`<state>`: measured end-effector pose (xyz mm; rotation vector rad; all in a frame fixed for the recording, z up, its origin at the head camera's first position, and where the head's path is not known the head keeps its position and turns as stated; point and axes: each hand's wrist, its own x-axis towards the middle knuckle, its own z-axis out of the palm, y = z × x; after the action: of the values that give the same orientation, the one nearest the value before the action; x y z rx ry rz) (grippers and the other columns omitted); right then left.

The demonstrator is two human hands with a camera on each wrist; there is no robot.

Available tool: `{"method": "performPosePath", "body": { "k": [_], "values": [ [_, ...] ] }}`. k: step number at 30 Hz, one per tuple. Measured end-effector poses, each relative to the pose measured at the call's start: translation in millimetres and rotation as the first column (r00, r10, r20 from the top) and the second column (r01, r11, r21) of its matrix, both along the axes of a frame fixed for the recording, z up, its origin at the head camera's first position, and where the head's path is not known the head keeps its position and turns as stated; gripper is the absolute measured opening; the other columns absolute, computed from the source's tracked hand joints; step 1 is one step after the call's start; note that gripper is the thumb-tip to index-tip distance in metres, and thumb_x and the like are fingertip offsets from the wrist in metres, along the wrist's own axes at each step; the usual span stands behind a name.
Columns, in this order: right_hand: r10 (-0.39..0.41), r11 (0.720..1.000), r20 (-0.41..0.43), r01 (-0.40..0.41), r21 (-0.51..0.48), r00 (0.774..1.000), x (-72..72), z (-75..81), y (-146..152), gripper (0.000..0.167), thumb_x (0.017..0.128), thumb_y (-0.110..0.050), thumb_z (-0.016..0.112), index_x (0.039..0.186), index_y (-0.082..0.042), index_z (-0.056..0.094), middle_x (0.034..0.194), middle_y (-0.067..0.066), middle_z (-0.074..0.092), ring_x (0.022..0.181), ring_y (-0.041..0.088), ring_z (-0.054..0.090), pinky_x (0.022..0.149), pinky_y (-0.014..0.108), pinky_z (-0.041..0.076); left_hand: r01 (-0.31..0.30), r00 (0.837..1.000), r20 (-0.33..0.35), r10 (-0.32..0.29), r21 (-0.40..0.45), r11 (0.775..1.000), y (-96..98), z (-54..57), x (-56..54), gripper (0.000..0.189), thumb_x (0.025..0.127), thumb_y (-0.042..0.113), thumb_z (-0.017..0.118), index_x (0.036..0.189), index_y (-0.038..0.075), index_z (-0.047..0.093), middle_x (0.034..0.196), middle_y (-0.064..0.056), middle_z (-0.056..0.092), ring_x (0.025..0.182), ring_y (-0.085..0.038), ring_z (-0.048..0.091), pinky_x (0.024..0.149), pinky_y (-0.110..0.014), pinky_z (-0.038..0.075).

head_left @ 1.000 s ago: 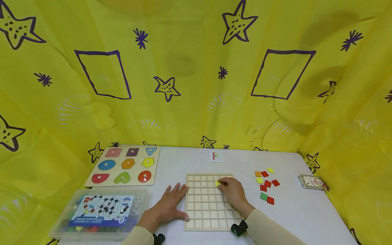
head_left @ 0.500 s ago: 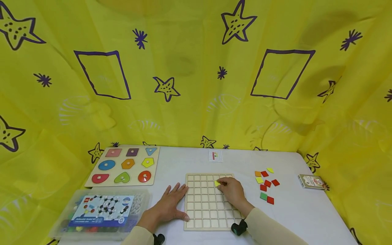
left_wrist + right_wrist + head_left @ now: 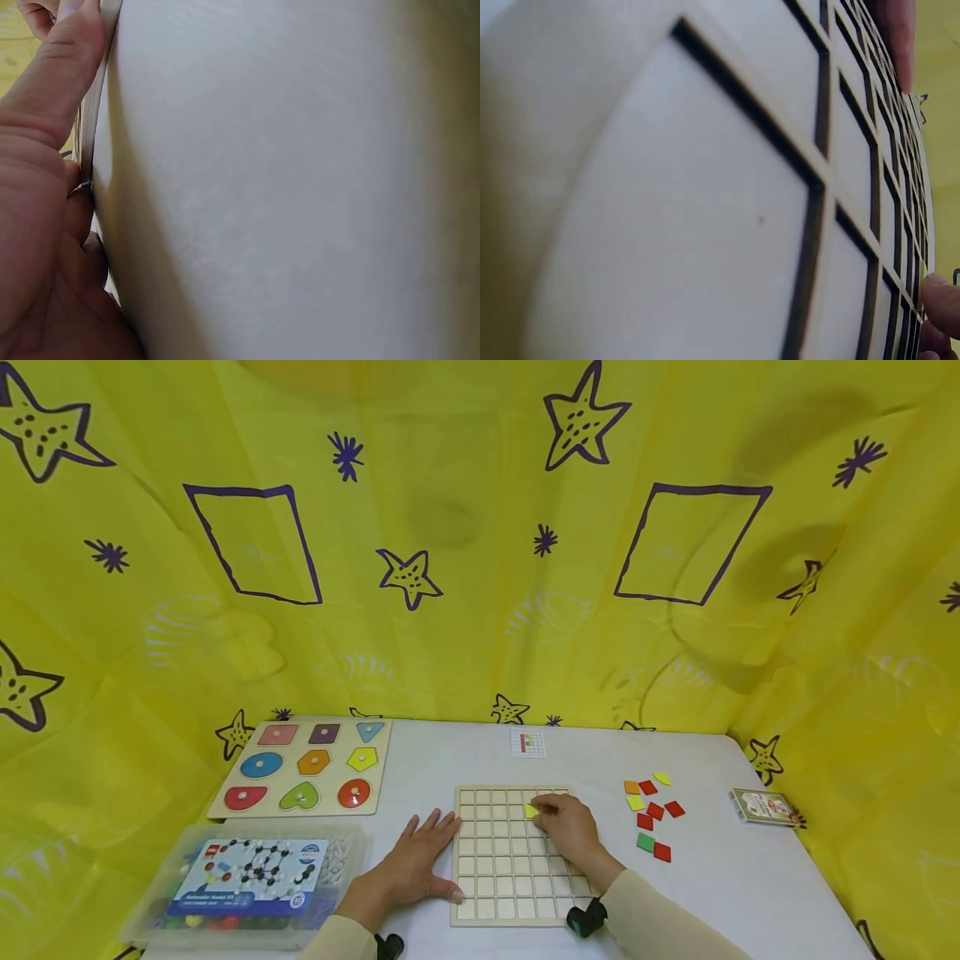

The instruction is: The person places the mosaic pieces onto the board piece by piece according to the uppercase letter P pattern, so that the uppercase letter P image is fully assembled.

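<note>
In the head view, a wooden grid board (image 3: 486, 865) with square recesses lies flat on the white table. My right hand (image 3: 572, 833) reaches over its right part and pinches a yellow tile (image 3: 531, 811) between thumb and fingers, in the second row from the far edge. To the left, my left hand (image 3: 418, 862) rests with fingers spread, its thumb (image 3: 60, 71) and index fingertip at the board's left edge. The right wrist view shows the board's slats (image 3: 821, 195) up close, with the right fingertips (image 3: 939, 304) at its far side.
Several loose tiles (image 3: 655, 810) in red, yellow, orange and green lie right of the board. A small pattern card (image 3: 528, 742) is behind it. Left stand a shape puzzle (image 3: 330, 791) and a clear molecular model kit box (image 3: 251, 877). A card pack (image 3: 763, 806) sits far right.
</note>
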<state>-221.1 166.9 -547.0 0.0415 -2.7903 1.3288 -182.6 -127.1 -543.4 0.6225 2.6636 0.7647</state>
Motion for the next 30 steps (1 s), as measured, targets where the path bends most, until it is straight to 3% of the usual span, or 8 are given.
{"method": "performPosePath", "body": {
  "k": [5, 14, 23, 30],
  "values": [
    [-0.002, 0.998, 0.036, 0.004, -0.07, 0.999, -1.5, 0.0, 2, 0.027, 0.089, -0.003, 0.08, 0.116, -0.006, 0.08, 0.109, 0.008, 0.077, 0.1, 0.021, 0.068, 0.083, 0.035, 0.057, -0.003, 1.0, -0.001, 0.003, -0.002, 1.0, -0.2, 1.5, -0.2, 0.115, 0.072, 0.052, 0.092, 0.163, 0.008, 0.038, 0.172, -0.01, 0.034, 0.163, -0.036, 0.019, 0.133, -0.061, 0.007],
    [-0.017, 0.992, 0.062, 0.025, -0.12, 0.998, 0.4, 3.9, 2, 0.029, 0.088, -0.002, 0.08, 0.117, -0.006, 0.079, 0.108, 0.006, 0.074, 0.095, 0.017, 0.061, 0.081, 0.029, 0.052, -0.007, 1.0, 0.0, 0.007, -0.004, 1.0, 1.2, 2.2, 1.2, 0.115, 0.072, 0.052, 0.093, 0.163, 0.008, 0.039, 0.172, -0.011, 0.034, 0.163, -0.036, 0.019, 0.133, -0.06, 0.007],
    [-0.016, 0.981, 0.088, 0.033, -0.191, 0.996, 2.8, 7.8, 6, 0.03, 0.091, -0.005, 0.079, 0.121, -0.009, 0.079, 0.112, 0.007, 0.072, 0.093, 0.018, 0.055, 0.075, 0.023, 0.048, -0.005, 1.0, 0.003, 0.005, -0.004, 1.0, 0.1, 1.6, 1.0, 0.115, 0.072, 0.052, 0.093, 0.163, 0.008, 0.038, 0.172, -0.01, 0.034, 0.163, -0.036, 0.019, 0.133, -0.061, 0.007],
    [-0.034, 0.964, 0.108, 0.062, -0.259, 0.994, 1.6, 19.6, 28, 0.033, 0.096, -0.007, 0.075, 0.128, -0.004, 0.074, 0.121, 0.017, 0.068, 0.093, 0.021, 0.055, 0.068, 0.02, 0.05, -0.004, 1.0, 0.008, 0.004, -0.004, 1.0, 0.2, 0.1, -0.4, 0.114, 0.073, 0.053, 0.092, 0.163, 0.008, 0.038, 0.172, -0.01, 0.034, 0.164, -0.035, 0.018, 0.134, -0.06, 0.006]
  ]
}}
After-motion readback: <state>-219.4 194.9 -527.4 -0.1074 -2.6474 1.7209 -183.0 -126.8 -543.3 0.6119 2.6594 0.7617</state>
